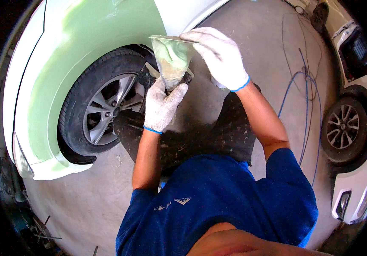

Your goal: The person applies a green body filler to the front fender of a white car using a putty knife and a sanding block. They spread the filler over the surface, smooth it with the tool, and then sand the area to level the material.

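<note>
Grips the narrow lower end of a fan-shaped spreader [171, 79] in the left hand [162, 104], upper centre of the frame. Bends the right hand [219, 57] at its top right corner; impossible to tell whether pinching anything. Probably handles light and stiff, slick under green paste [173, 54]; best held low. At left, see a green-patched car panel [102, 27] and wheel [115, 112]; below, grey floor [260, 30]; at right, a white car [343, 177].

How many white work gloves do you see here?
2. One glove is on the left hand, which holds a green-smeared spreader. The other glove is on the right hand, its fingers at the spreader's upper right edge.
</note>
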Demonstrator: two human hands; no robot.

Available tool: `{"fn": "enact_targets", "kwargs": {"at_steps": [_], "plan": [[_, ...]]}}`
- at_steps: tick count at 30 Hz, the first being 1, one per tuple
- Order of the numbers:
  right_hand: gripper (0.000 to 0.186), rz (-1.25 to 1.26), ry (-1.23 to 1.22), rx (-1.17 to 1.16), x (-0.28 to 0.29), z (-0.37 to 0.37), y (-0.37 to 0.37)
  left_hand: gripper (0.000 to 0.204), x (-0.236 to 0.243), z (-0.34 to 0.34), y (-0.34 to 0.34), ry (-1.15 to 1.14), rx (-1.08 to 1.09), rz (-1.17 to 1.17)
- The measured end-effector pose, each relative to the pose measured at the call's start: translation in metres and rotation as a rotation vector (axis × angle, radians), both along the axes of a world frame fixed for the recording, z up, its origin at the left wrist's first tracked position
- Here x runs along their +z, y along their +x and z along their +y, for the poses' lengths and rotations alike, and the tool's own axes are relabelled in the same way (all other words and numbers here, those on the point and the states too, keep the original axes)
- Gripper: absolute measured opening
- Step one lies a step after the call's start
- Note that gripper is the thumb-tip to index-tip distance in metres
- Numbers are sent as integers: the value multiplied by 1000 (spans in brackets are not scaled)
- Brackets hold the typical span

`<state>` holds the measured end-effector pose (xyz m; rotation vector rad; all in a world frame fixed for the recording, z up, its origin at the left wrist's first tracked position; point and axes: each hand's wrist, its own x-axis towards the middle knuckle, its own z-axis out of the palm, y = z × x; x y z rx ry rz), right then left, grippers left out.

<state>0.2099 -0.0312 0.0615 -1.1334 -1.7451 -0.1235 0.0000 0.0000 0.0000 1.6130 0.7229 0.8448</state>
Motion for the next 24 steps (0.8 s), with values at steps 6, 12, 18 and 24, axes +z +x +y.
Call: {"fn": "enact_targets", "kwargs": {"at_steps": [6,12,18,24], "plan": [[20,16,-32,-391,-30,7,20,34,-11,-1,2,183,110,-84],[24,1389,-531,344,-72,7,-8,61,-12,24,15,836,500,321],[38,1598,-620,534,-65,5,-20,76,-59,37,23,969,535,442],[38,1512,-344,490,-54,6,-6,61,-81,26,20,610,336,636]]}}
